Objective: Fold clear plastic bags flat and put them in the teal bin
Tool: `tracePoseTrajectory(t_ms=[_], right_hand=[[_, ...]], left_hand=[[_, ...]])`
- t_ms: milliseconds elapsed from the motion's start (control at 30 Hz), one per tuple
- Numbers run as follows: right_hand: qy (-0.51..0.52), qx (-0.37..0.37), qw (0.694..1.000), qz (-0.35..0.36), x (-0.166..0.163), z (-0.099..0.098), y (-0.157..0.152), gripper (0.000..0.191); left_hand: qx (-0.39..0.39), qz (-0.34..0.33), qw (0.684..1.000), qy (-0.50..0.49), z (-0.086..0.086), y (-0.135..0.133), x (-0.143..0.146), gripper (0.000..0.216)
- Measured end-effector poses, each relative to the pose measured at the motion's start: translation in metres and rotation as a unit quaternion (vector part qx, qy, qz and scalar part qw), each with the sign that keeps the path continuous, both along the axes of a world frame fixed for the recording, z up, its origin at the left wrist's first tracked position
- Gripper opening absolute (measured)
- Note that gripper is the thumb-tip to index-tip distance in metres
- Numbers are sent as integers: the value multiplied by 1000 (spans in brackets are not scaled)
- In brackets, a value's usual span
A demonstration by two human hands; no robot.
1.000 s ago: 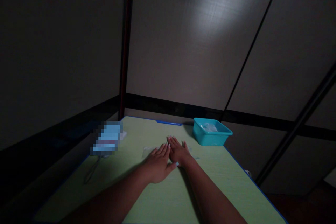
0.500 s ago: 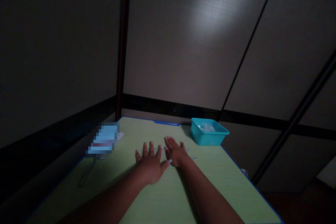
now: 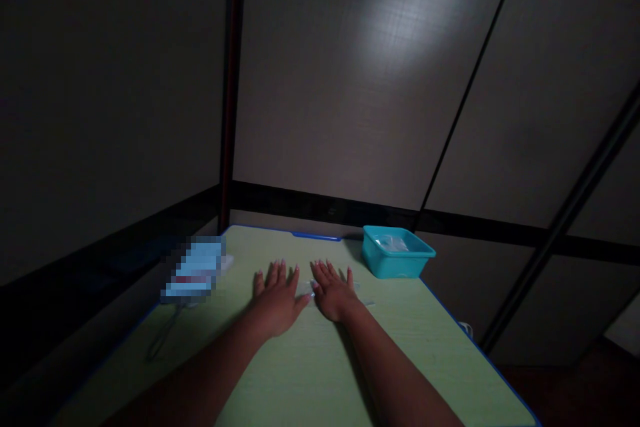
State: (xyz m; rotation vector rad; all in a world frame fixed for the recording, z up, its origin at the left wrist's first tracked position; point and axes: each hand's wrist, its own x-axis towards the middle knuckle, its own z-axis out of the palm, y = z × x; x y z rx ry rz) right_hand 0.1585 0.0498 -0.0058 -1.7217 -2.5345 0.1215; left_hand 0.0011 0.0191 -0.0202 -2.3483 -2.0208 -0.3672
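Note:
My left hand (image 3: 277, 305) lies flat with fingers stretched out on the light green table. Just right of it, my right hand (image 3: 336, 295) is also flat, its fingers spread. Under and between both hands is a thin clear plastic piece (image 3: 310, 292), which looks like a small bag. Much of it is covered by my hands, and its edge shows to the right of my right wrist. Neither hand grips anything.
A turquoise plastic basket (image 3: 399, 267) stands at the table's back right, with clear plastic (image 3: 393, 243) in it. On the left sits a blurred-out light blue item (image 3: 197, 268) with a dark loop strap (image 3: 163, 337). Dark panels rise behind the blue-edged table (image 3: 300, 373).
My left hand has slid left and slightly forward over the plastic, away from my right hand. My right hand has stayed almost in place.

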Motion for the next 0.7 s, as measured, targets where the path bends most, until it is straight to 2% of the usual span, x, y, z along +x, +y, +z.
tracePoseTrajectory(t_ms=[133, 300, 500, 700], right_hand=[[36, 54, 998, -9, 6, 5, 0, 49], [60, 97, 992, -55, 30, 15, 11, 41], [68, 85, 981, -160, 60, 23, 24, 27], [42, 47, 973, -221, 77, 24, 22, 25]], left_hand=[[22, -88, 996, -13, 7, 3, -6, 57], [15, -141, 989, -33, 13, 4, -6, 46], [5, -181, 982, -57, 16, 5, -9, 39], [81, -227, 962, -129, 22, 4, -8, 25]])
